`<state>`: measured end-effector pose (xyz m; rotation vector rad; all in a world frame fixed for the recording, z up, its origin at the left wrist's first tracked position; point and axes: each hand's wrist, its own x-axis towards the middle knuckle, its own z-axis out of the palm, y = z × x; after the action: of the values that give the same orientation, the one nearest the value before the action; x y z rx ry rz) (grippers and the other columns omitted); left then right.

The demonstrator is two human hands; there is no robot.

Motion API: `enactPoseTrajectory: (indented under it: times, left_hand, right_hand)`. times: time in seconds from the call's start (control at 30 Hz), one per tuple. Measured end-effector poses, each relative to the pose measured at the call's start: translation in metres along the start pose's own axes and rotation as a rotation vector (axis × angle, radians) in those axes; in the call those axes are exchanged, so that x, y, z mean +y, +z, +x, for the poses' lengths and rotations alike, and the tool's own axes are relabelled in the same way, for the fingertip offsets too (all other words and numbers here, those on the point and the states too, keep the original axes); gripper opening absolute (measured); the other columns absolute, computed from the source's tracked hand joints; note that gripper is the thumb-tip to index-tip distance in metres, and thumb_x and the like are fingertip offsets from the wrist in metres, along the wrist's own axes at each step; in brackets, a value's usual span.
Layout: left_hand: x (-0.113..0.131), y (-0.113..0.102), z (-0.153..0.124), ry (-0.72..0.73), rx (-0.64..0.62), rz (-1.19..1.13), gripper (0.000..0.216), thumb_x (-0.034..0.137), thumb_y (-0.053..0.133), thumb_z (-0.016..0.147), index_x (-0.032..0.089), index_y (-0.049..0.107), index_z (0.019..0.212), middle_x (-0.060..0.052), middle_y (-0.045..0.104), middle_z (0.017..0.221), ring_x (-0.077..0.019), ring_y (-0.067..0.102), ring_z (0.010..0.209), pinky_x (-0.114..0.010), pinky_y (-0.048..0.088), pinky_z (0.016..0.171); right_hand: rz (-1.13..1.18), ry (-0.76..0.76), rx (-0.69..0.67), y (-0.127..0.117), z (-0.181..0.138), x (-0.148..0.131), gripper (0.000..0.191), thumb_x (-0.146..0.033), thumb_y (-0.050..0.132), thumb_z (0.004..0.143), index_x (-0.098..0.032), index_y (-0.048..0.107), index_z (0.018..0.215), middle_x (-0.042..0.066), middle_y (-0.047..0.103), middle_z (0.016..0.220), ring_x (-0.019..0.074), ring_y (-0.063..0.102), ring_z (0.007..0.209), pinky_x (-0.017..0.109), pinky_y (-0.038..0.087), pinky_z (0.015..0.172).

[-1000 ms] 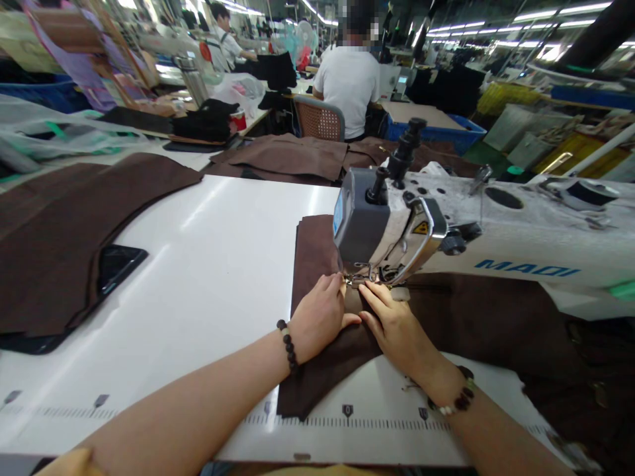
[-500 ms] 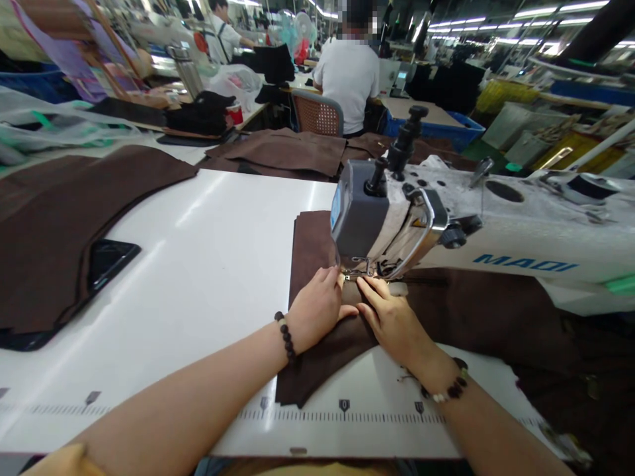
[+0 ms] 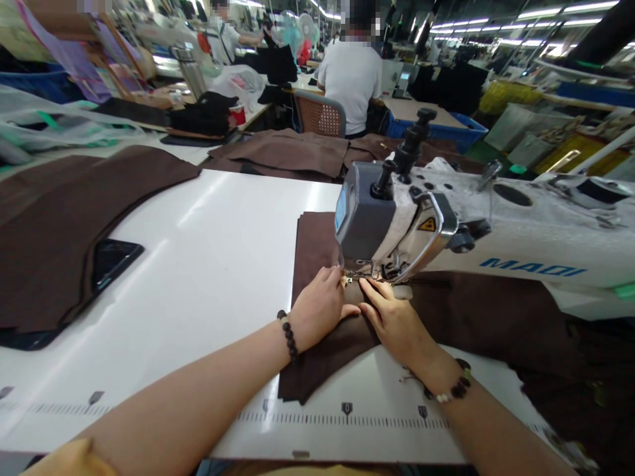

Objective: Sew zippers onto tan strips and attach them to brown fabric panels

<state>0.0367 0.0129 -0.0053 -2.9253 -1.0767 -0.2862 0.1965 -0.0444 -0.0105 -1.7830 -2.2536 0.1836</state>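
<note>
Blue "MAQI" on sewing machine (image 3: 550, 238); yellow warning triangle (image 3: 427, 225) on its head; "0" on table ruler (image 3: 317, 419).

From my end, I could pass over the table (image 3: 223, 264), left of the left hand (image 3: 320, 307), as far as the brown pile (image 3: 64, 231). Beyond that hand and the right hand (image 3: 401, 327), the machine (image 3: 370, 215) blocks me, its arm (image 3: 540, 228) walling off the far right.

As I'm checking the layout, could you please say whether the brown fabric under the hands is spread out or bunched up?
Spread out: the brown fabric's visible areas lie flat beneath the left hand and right hand.
</note>
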Motion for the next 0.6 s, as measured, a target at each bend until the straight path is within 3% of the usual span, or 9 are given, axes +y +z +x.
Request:
enactPoseTrajectory:
  times: [0.27, 0.47, 0.6]
  left_hand:
    - [-0.002, 0.001, 0.001, 0.018, -0.001, 0.011, 0.059, 0.055, 0.054, 0.075, 0.001, 0.057, 0.099, -0.018, 0.054, 0.108, -0.0270, 0.045, 0.106, -0.035, 0.039, 0.091]
    - [-0.010, -0.001, 0.001, 0.043, -0.019, -0.036, 0.059, 0.053, 0.056, 0.076, 0.003, 0.053, 0.108, -0.016, 0.053, 0.111, -0.0254, 0.046, 0.108, -0.034, 0.036, 0.094]
    - [-0.034, -0.012, 0.005, 0.145, -0.103, -0.083, 0.049, 0.046, 0.055, 0.080, 0.010, 0.052, 0.113, -0.012, 0.050, 0.120, -0.0238, 0.044, 0.114, -0.038, 0.032, 0.099]
  right_hand:
    - [-0.069, 0.004, -0.004, -0.002, 0.001, -0.002, 0.039, -0.028, 0.035, 0.089, -0.014, 0.046, 0.125, 0.013, 0.049, 0.125, 0.0236, 0.050, 0.109, 0.047, 0.035, 0.097]
    - [-0.220, -0.020, -0.078, -0.026, 0.002, 0.005, 0.045, -0.038, 0.047, 0.085, -0.024, 0.043, 0.127, 0.012, 0.053, 0.120, 0.0304, 0.046, 0.114, 0.062, 0.023, 0.096]
    - [-0.113, -0.081, -0.313, -0.062, 0.001, 0.010, 0.040, -0.027, 0.046, 0.085, -0.020, 0.048, 0.124, 0.011, 0.057, 0.117, 0.0249, 0.056, 0.102, 0.041, 0.044, 0.087]
